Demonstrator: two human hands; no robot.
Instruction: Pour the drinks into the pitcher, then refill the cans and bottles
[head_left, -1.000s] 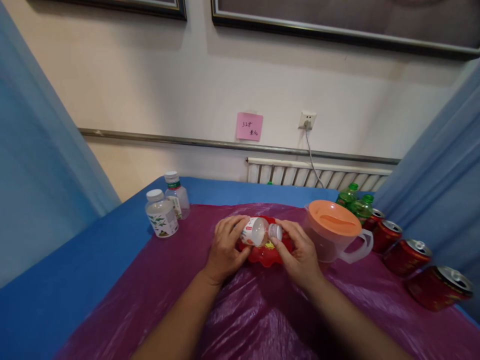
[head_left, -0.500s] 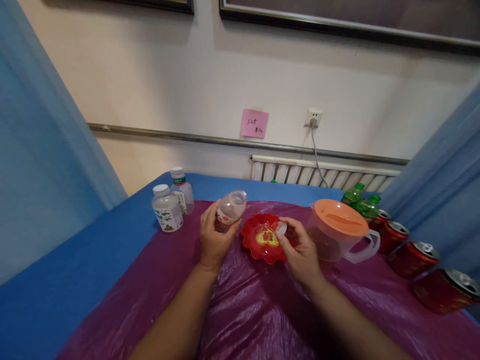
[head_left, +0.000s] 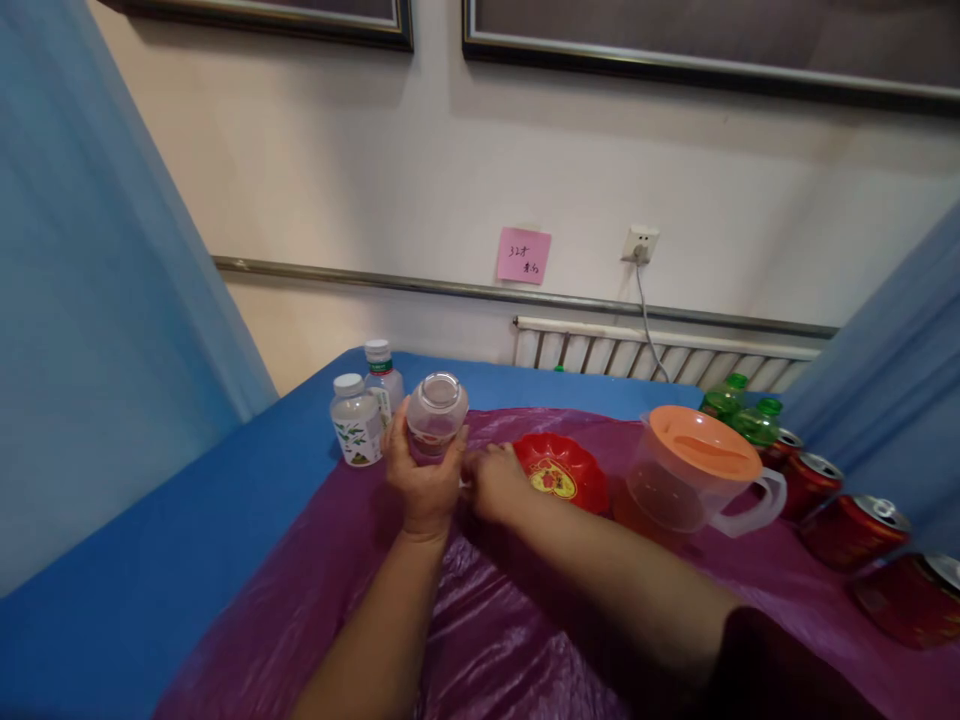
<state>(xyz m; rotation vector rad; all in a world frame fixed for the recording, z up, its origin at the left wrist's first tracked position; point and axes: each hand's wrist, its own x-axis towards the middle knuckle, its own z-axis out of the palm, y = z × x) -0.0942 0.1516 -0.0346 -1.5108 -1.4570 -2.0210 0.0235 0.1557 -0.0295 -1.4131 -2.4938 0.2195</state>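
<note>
My left hand (head_left: pixel 424 490) is wrapped round a clear plastic bottle (head_left: pixel 437 405). A rounded see-through end with a ring tilts up towards me; I cannot tell whether it is the mouth or the base. Just right of it, low over the purple sheet, my right hand (head_left: pixel 495 482) has its fingers closed. A sliver of a white cap (head_left: pixel 463 485) shows at these fingertips, the rest hidden by the hand. Behind the right wrist lies a red scalloped dish (head_left: pixel 589 480) with a yellow print, partly covered by the forearm.
Two capped bottles, a squat jar (head_left: pixel 357 425) and a taller bottle (head_left: pixel 385 378), stand at left. To the right are a pitcher with an orange lid (head_left: pixel 697 440), green bottles (head_left: pixel 757 422) and several red cans (head_left: pixel 855 530). A purple plastic sheet (head_left: pixel 480 620) covers the blue table (head_left: pixel 225 490).
My right hand has moved left from over the red dish to beside the bottle, carrying the cap. My left hand has turned the bottle. The view has shifted slightly.
</note>
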